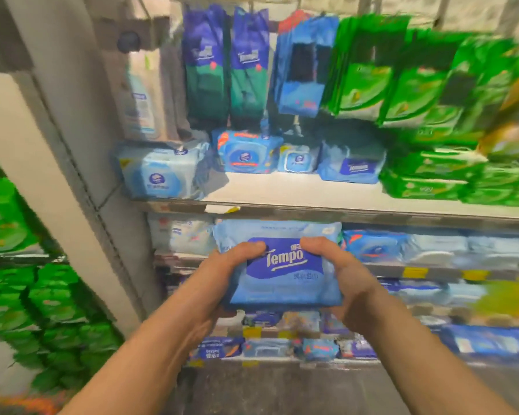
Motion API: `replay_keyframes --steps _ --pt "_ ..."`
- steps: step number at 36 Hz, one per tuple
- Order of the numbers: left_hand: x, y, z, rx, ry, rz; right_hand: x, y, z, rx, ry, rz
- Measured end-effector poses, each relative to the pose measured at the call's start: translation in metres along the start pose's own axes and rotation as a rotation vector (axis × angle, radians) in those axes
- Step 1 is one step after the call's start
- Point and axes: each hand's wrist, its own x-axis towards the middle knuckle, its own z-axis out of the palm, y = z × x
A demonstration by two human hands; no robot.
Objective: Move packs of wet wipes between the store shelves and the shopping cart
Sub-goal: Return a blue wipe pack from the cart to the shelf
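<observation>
I'm facing the store shelves (327, 191), with a bare stretch of the upper shelf straight ahead, just above what I hold. The Tempo wipes pack (282, 265) sits in front of the lower shelf row, long axis running left to right, held between both hands (neither is nearer). My left hand (225, 277) and right hand (345, 274) each clamp an end, thumbs on top, fingers curled beneath. No cart is visible.
</observation>
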Motion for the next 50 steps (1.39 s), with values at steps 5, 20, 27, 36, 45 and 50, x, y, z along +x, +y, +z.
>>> replay_keyframes --steps 5,20,27,36,45,50 --pt "0.038 0.005 0.043 0.083 0.005 0.033 0.005 -0.028 -0.039 0.049 0.025 -0.067" --pt "0.135 0.047 0.09 0.332 -0.132 0.332 0.051 -0.089 -0.097 0.015 0.139 -0.381" --pt "0.186 0.064 0.116 0.48 -0.177 0.435 0.067 -0.114 -0.12 0.077 0.22 -0.436" --pt "0.201 0.067 0.145 0.527 -0.301 0.554 0.088 -0.136 -0.166 0.022 0.194 -0.484" --pt "0.229 0.053 0.165 0.451 -0.155 0.48 0.119 -0.152 -0.204 0.001 0.15 -0.51" --pt "0.256 0.026 0.162 0.567 -0.061 0.474 0.142 -0.151 -0.227 -0.1 0.096 -0.441"
